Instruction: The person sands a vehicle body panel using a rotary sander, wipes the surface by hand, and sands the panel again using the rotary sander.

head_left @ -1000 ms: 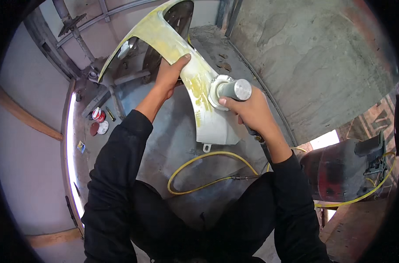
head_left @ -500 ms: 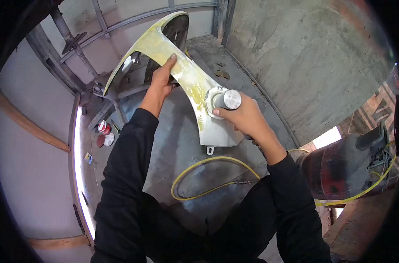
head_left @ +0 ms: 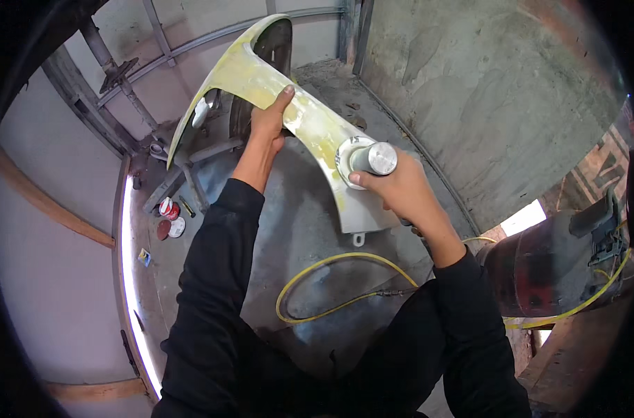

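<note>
A curved car fender (head_left: pixel 324 127), white with yellowish patches, is tilted in front of me, its wheel-arch end far left and its narrow end nearer, with a small metal tab there. My left hand (head_left: pixel 269 124) grips the fender's inner edge near the middle, thumb on top and fingers hidden below. Wrapped round a sander with a silver cylindrical head (head_left: pixel 381 159), my right hand (head_left: pixel 406 187) keeps its round white disc (head_left: pixel 345 155) against the fender's lower part. My right fingers are partly hidden behind the tool.
A yellow air hose (head_left: pixel 331 258) loops over the concrete floor. To the right lies a dark red-and-black tank (head_left: pixel 533 268). A metal stand (head_left: pixel 184 171) is under the fender's far end. Left of it sit a red-and-white can (head_left: pixel 168 207) and round discs (head_left: pixel 177 227). Panels enclose both sides.
The sander and my right hand have shifted slightly right with the fender's near end. My left hand has moved a little right too, still gripping the edge.
</note>
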A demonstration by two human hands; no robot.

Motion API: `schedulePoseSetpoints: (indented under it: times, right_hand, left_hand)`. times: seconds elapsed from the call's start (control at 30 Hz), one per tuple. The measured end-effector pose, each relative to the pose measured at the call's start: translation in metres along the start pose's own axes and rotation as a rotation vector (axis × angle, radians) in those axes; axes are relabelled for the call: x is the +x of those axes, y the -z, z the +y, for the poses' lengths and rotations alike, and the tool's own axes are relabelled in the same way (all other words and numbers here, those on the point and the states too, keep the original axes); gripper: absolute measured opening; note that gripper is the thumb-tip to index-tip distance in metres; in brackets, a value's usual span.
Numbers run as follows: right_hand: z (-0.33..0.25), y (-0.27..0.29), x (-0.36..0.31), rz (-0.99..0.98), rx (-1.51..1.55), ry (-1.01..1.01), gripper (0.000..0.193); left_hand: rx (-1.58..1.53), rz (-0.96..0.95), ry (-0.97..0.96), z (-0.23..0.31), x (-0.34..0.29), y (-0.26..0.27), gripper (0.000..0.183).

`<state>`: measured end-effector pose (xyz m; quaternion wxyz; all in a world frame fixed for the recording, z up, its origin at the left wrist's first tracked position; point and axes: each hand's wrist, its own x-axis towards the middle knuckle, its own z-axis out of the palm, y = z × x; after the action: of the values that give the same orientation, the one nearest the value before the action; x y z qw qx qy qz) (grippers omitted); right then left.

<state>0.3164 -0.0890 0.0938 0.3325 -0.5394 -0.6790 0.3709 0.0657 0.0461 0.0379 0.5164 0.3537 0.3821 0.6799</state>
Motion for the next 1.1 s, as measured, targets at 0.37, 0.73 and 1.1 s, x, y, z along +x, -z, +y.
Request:
schedulePoseSetpoints:
  times: [0.37, 0.73, 1.1]
  right_hand:
    - [0.04, 0.005, 0.026, 0.171, 0.004, -0.014, 0.048]
    - [0.085, -0.005, 0.055, 0.27, 0.127, -0.07, 0.045]
    - [0.09, -0.044, 0.038, 0.339, 0.17, -0.159, 0.047]
  left_hand:
    - [-0.204, 0.101, -0.245, -0.041, 0.003, -0.036, 0.052]
    - [-0.159, 0.092, -0.188, -0.079, 0.019, -0.025, 0.051]
    - [-0.113, 0.021, -0.089, -0.074, 0.02, -0.01, 0.058]
